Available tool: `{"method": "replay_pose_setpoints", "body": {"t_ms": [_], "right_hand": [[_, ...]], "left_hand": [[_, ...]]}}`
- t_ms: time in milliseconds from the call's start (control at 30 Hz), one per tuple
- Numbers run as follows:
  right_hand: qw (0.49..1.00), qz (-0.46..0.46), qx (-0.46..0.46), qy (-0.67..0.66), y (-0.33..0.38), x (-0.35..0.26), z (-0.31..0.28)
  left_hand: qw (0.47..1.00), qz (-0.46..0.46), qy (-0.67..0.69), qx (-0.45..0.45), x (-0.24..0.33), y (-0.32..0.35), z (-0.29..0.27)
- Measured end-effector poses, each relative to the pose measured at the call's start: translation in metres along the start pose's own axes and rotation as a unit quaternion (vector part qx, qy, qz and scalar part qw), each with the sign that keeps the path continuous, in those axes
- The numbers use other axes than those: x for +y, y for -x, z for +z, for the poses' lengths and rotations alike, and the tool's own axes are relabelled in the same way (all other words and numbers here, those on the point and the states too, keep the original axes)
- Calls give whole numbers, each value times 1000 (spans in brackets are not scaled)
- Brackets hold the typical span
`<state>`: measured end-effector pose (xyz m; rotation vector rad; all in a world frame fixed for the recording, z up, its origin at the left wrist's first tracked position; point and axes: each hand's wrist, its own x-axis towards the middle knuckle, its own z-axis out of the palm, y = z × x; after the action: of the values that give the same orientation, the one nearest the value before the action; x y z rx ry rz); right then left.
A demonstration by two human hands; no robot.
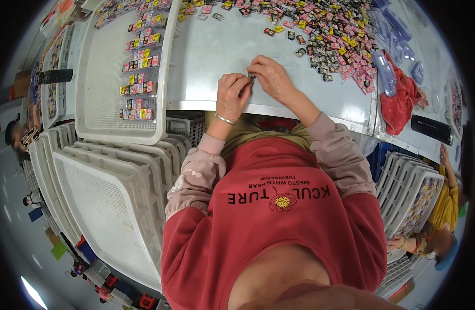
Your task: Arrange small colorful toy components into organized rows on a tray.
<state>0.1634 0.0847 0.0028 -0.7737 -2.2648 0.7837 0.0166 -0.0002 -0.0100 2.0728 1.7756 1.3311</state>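
Observation:
My left hand and my right hand meet above the front of the metal table. Between their fingertips they pinch one small dark piece, mostly covered by the fingers. It seems similar in size to the small printed pieces in black, pink and yellow, heaped loose at the far right of the table. To my left, a white perforated tray holds a column of clear plastic packs filled with such pieces in rows.
Stacked white trays stand at my lower left, and more trays at the right. Clear plastic cases lie beside a red cloth and a black box-shaped object. A person in yellow is at the right.

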Motion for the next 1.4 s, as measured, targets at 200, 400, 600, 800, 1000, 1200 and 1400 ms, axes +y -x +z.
{"method": "replay_pose_setpoints", "body": {"t_ms": [200,400,600,800,1000,1200,1400], "right_hand": [[998,18,31,-59,0,0,3],[996,56,35,-52,5,1,-2],[996,3,45,77,13,-3,8],[969,163,101,-157,-13,43,-51],[982,141,61,110,-60,82,-80],[959,133,42,245,-67,86,-54],[972,61,58,219,-58,95,-62]], "left_hand": [[1000,-1,-3,-2,0,1,0],[1000,-15,9,-1,0,0,-2],[1000,1,3,-24,1,-3,-4],[999,8,-21,-34,9,-6,-10],[991,89,-38,-94,9,-17,-4],[985,93,-56,-131,4,-13,-8],[987,91,-51,-124,-1,-13,-13]]}}
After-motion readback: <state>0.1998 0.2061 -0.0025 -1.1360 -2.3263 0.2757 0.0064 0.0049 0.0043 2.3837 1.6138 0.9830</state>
